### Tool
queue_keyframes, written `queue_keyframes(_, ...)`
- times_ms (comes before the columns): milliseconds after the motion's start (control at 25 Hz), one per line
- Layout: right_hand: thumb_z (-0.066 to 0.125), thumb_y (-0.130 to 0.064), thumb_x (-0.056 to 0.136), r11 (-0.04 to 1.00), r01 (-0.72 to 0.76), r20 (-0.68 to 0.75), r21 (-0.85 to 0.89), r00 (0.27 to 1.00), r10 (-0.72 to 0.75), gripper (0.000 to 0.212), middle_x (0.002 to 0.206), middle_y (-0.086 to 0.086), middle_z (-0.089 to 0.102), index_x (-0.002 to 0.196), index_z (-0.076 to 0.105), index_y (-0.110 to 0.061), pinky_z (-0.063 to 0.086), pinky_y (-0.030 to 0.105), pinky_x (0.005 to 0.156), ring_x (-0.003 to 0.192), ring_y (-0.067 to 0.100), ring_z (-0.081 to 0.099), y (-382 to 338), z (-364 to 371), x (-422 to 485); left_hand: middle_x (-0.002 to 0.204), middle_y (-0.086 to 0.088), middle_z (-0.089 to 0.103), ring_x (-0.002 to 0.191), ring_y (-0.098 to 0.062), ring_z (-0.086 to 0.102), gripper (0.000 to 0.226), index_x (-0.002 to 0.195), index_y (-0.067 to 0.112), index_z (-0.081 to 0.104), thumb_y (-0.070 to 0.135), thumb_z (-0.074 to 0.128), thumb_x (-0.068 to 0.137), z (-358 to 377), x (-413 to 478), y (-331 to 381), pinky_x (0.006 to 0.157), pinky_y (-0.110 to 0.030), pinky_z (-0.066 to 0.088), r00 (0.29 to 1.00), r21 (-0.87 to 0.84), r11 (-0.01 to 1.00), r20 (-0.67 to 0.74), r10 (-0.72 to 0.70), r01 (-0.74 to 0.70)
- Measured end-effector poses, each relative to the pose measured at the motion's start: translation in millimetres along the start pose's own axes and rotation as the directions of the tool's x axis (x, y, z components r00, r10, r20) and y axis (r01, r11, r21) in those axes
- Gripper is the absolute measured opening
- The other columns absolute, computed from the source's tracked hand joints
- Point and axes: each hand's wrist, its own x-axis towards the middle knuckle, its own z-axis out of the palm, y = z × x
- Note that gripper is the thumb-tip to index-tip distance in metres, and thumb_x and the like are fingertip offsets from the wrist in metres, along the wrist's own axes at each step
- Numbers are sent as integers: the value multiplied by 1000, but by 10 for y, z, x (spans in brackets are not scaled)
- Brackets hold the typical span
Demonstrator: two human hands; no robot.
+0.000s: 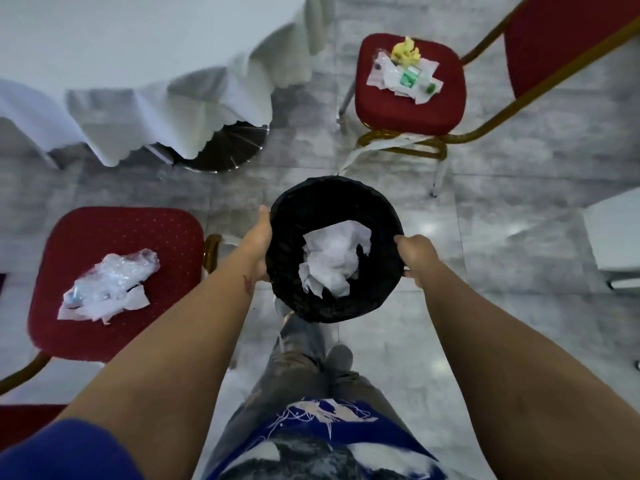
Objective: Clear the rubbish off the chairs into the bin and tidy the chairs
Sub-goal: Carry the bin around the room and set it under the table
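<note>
I hold a round black bin (pixel 381 216) in front of me, above the floor. My left hand (pixel 260 240) grips its left rim and my right hand (pixel 415 252) grips its right rim. Crumpled white paper (pixel 332 259) lies inside the bin. A red chair (pixel 114 237) at the left carries a crushed clear plastic bottle and torn white paper (pixel 107 289). A second red chair (pixel 408 102) at the upper right carries a yellow wad, white napkins and a green-labelled wrapper (pixel 407 72).
A table with a white scalloped cloth (pixel 166 98) and a shiny metal base (pixel 228 150) stands at the upper left. The second chair's gold frame and red backrest (pixel 568 39) reach to the right. A white object (pixel 613 233) sits at the right edge. Grey marble floor lies between the chairs.
</note>
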Motion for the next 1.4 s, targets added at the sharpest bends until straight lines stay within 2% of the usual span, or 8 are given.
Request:
queue_keyframes(120, 49, -28, 90, 998, 27, 26, -54, 999, -26, 38, 107, 21, 66, 110, 59, 3, 56, 56, 90, 97, 40, 65, -394, 195, 487, 151, -16, 37, 135, -32, 37, 72, 147, 8, 37, 57, 12, 100, -52, 389, 300, 101, -43, 35, 999, -80, 997, -34, -19, 16)
queue_keyframes(240, 48, -25, 90, 995, 39, 44, -96, 998, -34, 29, 94, 18, 64, 95, 57, 3, 57, 44, 83, 86, 35, 64, -681, 433, 882, 139, -14, 49, 102, -23, 53, 68, 143, 9, 42, 55, 16, 101, -149, 801, 479, 86, -38, 39, 991, -131, 991, -136, 17, -35)
queue_keyframes(360, 46, -21, 91, 983, 64, 60, -172, 997, -54, 20, 74, 11, 49, 77, 46, -6, 41, 37, 64, 70, 28, 51, -866, 736, 1363, 124, -10, 58, 80, -19, 55, 69, 137, 13, 50, 63, 22, 98, -316, 1472, 544, 77, -37, 45, 976, -248, 968, -218, -17, -38)
queue_keyframes(640, 47, -22, 94, 944, 146, 116, -296, 987, -116, 14, 69, 3, 40, 93, 40, -10, 28, 33, 50, 59, 20, 40, -1009, 1483, 2672, 113, -3, 63, 107, -27, 60, 75, 123, 17, 58, 75, 28, 88, -521, 3145, 519, 90, -40, 49, 919, -306, 952, -374, -126, 6)
queue_keyframes(760, 48, -22, 93, 932, 174, 142, -319, 981, -135, 14, 71, 1, 44, 96, 44, -9, 30, 32, 50, 67, 23, 46, -989, 1760, 3280, 126, 0, 59, 103, -23, 59, 76, 137, 21, 52, 74, 27, 89, -482, 3806, 454, 85, -35, 47, 912, -290, 957, -399, -93, -29)
queue_keyframes(960, 49, -26, 91, 922, 204, 180, -330, 972, -151, 31, 97, 12, 59, 112, 53, -2, 40, 34, 69, 86, 29, 57, -935, 2120, 4005, 109, 4, 64, 81, -8, 60, 61, 126, 26, 58, 69, 28, 94, -500, 4602, 312, 63, -24, 44, 898, -263, 962, -438, -52, -72)
queue_keyframes(1320, 51, -25, 93, 920, 172, 234, -353, 968, -91, 40, 108, 12, 59, 127, 48, -3, 44, 37, 78, 96, 29, 57, -849, 2399, 4435, 130, 4, 58, 93, -15, 58, 66, 143, 32, 44, 70, 27, 92, -612, 5198, 160, 80, -32, 44, 901, -315, 946, -428, -71, -75)
queue_keyframes(1400, 53, -24, 94, 912, 172, 245, -372, 966, -82, 42, 107, 10, 56, 129, 45, -3, 43, 36, 78, 93, 27, 54, -854, 2419, 4430, 118, 9, 60, 88, -9, 59, 61, 142, 31, 47, 66, 27, 96, -633, 5212, 116, 73, -26, 45, 921, -321, 943, -387, -41, -93)
